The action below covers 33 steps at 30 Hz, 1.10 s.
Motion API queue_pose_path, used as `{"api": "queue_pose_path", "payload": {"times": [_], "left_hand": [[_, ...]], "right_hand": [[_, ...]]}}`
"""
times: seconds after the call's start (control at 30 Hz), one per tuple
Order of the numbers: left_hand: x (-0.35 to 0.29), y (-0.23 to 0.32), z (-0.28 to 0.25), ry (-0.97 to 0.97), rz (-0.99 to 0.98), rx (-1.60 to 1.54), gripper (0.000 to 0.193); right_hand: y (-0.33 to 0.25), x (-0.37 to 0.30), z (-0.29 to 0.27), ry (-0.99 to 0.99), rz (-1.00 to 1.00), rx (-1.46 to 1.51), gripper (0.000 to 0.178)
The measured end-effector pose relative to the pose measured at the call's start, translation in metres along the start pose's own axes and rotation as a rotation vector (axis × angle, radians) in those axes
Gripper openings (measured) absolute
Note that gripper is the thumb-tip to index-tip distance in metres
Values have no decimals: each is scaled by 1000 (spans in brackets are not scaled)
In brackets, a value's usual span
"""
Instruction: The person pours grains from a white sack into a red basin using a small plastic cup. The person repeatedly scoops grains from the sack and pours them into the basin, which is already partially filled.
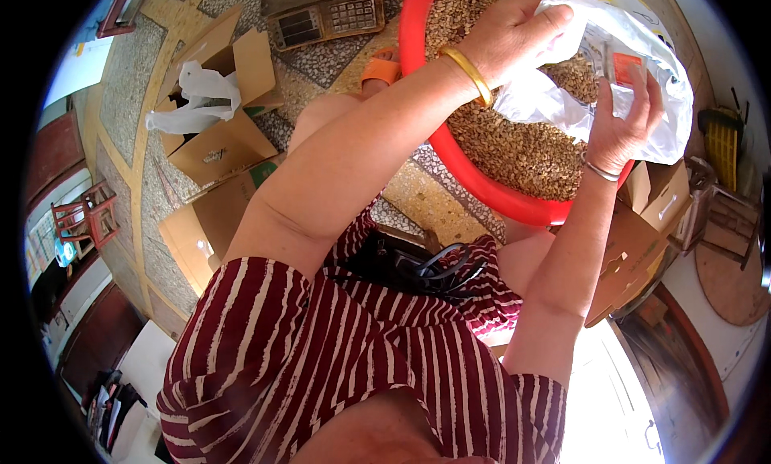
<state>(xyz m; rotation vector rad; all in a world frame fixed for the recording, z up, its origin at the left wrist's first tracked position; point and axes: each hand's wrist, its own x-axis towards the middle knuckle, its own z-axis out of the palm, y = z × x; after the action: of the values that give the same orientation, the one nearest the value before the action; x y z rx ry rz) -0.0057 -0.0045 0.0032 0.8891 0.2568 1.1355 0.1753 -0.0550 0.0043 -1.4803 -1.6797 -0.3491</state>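
Though crinkly, translucent plastic bag (602, 26)

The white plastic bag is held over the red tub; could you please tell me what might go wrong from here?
The white bag looks slack between the left hand and right hand, so it might slip or tear. Its lower edge hangs over the brown pieces and could perhaps sweep some out of the red tub.

Apparently a home, judging by the terrazzo floor (146, 72) and small wooden chair (100, 218).
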Motion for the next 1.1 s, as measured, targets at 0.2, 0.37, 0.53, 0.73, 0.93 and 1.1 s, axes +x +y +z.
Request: {"api": "queue_pose_path", "payload": {"times": [0.2, 0.37, 0.53, 0.73, 0.93, 1.1], "left_hand": [[2, -1, -5, 150, 97, 400, 34], [3, -1, -3, 74, 100, 122, 31], [2, -5, -8, 146, 55, 166, 31], [3, -5, -4, 140, 77, 131, 30], [2, -1, -1, 151, 66, 178, 30], [1, 4, 3, 183, 87, 197, 31]], "right_hand": [[-3, -13, -22, 44, 559, 912, 38], [-15, -37, -48, -440, 660, 1301, 36], [-30, -60, -35, -1014, 639, 659, 40], [-5, -82, 4, -1000, 287, -37, 26], [-19, -107, 17, -873, 199, -31, 28], [-8, -105, 17, -1050, 668, 206, 33]]}}
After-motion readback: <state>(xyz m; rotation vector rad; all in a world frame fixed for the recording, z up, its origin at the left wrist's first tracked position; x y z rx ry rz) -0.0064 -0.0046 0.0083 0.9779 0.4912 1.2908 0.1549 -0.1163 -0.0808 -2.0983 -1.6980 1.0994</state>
